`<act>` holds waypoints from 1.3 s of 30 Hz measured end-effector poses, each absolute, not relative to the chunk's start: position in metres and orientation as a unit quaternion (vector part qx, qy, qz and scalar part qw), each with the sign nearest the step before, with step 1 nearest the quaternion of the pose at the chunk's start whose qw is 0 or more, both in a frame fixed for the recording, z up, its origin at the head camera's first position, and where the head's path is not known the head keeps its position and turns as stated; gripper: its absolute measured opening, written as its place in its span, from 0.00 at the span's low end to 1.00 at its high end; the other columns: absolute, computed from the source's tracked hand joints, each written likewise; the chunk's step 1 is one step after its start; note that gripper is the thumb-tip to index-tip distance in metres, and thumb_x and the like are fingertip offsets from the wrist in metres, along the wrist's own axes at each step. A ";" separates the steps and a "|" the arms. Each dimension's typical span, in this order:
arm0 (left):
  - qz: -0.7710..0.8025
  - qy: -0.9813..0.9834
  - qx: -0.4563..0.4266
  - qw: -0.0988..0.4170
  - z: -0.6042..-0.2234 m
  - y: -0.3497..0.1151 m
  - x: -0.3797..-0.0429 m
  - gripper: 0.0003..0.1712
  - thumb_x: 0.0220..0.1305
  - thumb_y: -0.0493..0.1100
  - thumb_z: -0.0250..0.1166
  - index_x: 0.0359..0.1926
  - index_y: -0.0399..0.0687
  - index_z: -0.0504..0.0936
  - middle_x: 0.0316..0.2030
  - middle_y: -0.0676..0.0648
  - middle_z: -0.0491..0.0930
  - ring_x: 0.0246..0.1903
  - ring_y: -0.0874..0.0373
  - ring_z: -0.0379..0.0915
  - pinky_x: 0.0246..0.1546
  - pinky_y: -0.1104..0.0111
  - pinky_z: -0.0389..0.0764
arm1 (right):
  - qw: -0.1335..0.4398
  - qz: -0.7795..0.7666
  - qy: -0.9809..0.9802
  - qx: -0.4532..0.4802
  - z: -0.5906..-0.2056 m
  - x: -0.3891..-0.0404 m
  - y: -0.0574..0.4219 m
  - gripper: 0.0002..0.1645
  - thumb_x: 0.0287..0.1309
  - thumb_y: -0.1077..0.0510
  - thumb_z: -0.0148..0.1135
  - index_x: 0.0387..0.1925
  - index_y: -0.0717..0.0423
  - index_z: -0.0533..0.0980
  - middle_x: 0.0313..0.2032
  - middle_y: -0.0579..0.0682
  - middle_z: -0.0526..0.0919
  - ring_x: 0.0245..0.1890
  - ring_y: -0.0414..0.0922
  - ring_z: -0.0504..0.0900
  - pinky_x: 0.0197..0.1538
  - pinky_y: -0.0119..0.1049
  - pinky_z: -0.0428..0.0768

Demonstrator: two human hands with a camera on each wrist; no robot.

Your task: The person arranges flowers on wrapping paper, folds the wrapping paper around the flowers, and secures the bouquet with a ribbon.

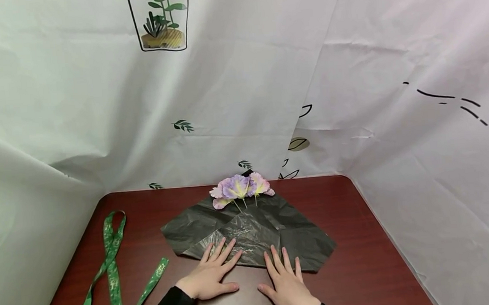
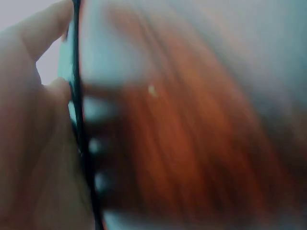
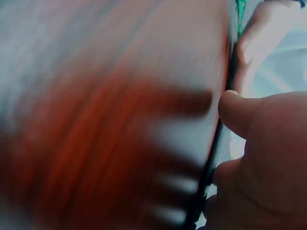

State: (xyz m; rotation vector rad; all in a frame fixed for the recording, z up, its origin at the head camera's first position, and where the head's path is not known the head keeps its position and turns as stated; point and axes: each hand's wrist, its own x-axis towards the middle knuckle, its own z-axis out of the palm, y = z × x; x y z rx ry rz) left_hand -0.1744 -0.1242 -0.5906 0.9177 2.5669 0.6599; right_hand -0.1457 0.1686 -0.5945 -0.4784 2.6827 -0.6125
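Observation:
A sheet of black wrapping paper [image 1: 302, 234], folded up along its near side, lies on the table. Purple, pink and yellow flowers [image 1: 237, 187] rest on it, their heads at its far edge and their thin stems running under the fold. My left hand [image 1: 213, 274] lies with spread, straight fingers on the near left part of the fold. To its right, my right hand [image 1: 287, 285] touches the near edge with straight fingertips. Both thumbs point toward each other over the table. In the left wrist view the left hand [image 2: 29, 110] appears close up beside the paper's dark edge.
A green patterned ribbon [image 1: 112, 273] lies looped on the left of the dark red table [image 1: 365, 258]. White printed cloth [image 1: 239, 86] hangs behind the table and along both sides.

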 end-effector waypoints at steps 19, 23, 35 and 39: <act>0.282 0.927 0.179 0.168 -0.601 -0.158 -0.176 0.48 0.83 0.71 0.57 0.90 0.53 0.58 0.91 0.41 0.40 0.88 0.33 0.24 0.78 0.28 0.22 | 0.195 -0.266 0.941 -0.080 -0.599 -0.152 0.232 0.49 0.84 0.31 0.51 0.90 0.53 0.56 0.89 0.65 0.37 0.87 0.72 0.29 0.75 0.82 0.25; 0.275 0.933 0.167 0.159 -0.602 -0.157 -0.172 0.47 0.82 0.70 0.59 0.89 0.55 0.61 0.91 0.42 0.42 0.88 0.33 0.26 0.78 0.28 0.23 | 0.192 -0.271 0.940 -0.074 -0.599 -0.153 0.232 0.48 0.85 0.31 0.50 0.90 0.52 0.57 0.89 0.65 0.38 0.86 0.73 0.29 0.74 0.83 0.24; 0.324 0.920 0.184 0.125 -0.610 -0.160 -0.168 0.47 0.81 0.70 0.61 0.89 0.56 0.63 0.90 0.41 0.43 0.87 0.30 0.25 0.75 0.27 0.16 | 0.195 -0.259 0.943 -0.080 -0.593 -0.156 0.234 0.46 0.83 0.32 0.55 0.89 0.49 0.61 0.89 0.65 0.43 0.86 0.75 0.33 0.71 0.86 0.23; 0.312 0.914 0.188 0.177 -0.611 -0.160 -0.160 0.49 0.80 0.74 0.59 0.91 0.62 0.58 0.91 0.43 0.39 0.87 0.31 0.23 0.75 0.29 0.14 | 0.209 -0.265 0.939 -0.068 -0.595 -0.145 0.238 0.49 0.80 0.29 0.56 0.88 0.49 0.62 0.89 0.64 0.43 0.85 0.77 0.33 0.70 0.88 0.24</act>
